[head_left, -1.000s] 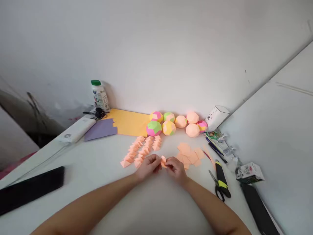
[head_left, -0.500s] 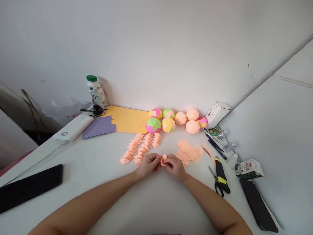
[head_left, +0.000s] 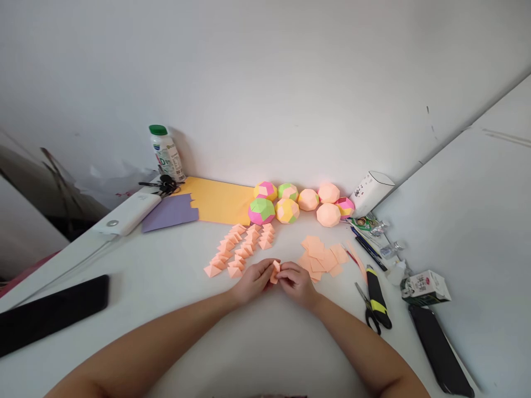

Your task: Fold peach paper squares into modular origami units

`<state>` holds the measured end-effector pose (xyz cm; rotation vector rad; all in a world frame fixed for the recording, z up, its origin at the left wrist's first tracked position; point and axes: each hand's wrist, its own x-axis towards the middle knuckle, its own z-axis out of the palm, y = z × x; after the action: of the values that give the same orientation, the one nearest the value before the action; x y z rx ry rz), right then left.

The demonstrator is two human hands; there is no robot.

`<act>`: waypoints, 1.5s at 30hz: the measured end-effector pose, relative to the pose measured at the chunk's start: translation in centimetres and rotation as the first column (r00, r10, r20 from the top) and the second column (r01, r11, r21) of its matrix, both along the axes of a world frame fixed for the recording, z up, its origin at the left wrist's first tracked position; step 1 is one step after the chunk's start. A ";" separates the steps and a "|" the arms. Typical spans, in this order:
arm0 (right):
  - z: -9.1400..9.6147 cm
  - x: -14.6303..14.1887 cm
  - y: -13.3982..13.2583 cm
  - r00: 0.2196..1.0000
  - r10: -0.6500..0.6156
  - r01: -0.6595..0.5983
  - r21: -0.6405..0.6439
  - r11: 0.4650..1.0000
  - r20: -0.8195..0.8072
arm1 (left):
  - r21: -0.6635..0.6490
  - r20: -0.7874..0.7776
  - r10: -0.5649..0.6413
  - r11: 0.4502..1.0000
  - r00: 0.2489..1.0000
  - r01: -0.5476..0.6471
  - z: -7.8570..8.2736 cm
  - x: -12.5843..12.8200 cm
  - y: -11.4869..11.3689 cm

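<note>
Between my two hands is a small peach paper piece, partly folded, with its lower part hidden by fingers. My left hand pinches it from the left, thumb on top. On the other side the fingertips of my right hand are closed on its edge. Left of my hands stand rows of folded peach paper units, tucked one behind another. Flat peach paper squares lie in a loose pile just beyond my right hand. Several faceted paper balls in peach, yellow, green and pink sit along the wall.
Scissors and a utility knife lie to the right, near pens, a small carton and a black phone. Leftward are a black slab, a white power bank, purple paper, yellow paper and a bottle.
The peach paper piece has turned in my fingers and now shows a narrower, more upright shape. My left fingers have shifted around it. The whole view has moved slightly.
</note>
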<state>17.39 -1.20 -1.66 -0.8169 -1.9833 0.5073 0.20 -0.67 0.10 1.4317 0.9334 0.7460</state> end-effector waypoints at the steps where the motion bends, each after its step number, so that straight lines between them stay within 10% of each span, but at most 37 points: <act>1: 0.0 0.0 0.0 1.000 0.008 -0.008 -0.006 1.000 -0.008 | -0.016 -0.008 0.007 1.000 1.000 -0.007 -0.1 0.0 0.0; 10: -0.2 0.2 0.3 0.990 0.026 -0.055 -0.207 0.977 -0.140 | 0.053 -0.100 -0.043 0.997 0.994 0.048 -0.2 -0.5 0.1; 20: 0.1 0.6 0.5 0.971 0.013 -0.151 -0.568 0.809 -0.239 | 0.109 -0.183 -0.063 0.991 0.981 0.084 -0.2 -0.8 0.3; 36: 0.2 0.1 -0.4 0.997 0.023 -0.005 -0.243 0.970 0.070 | -0.010 -0.041 -0.058 0.998 0.997 0.058 -0.2 -0.7 0.4; 45: 0.2 0.3 -0.1 0.994 -0.023 -0.035 -0.524 0.851 -0.104 | 0.000 0.006 -0.046 0.999 0.999 0.046 0.3 -0.7 0.4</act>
<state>17.70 -1.26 -1.48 -1.0887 -1.7622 1.1081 -0.49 -0.31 0.40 1.4453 0.8925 0.7159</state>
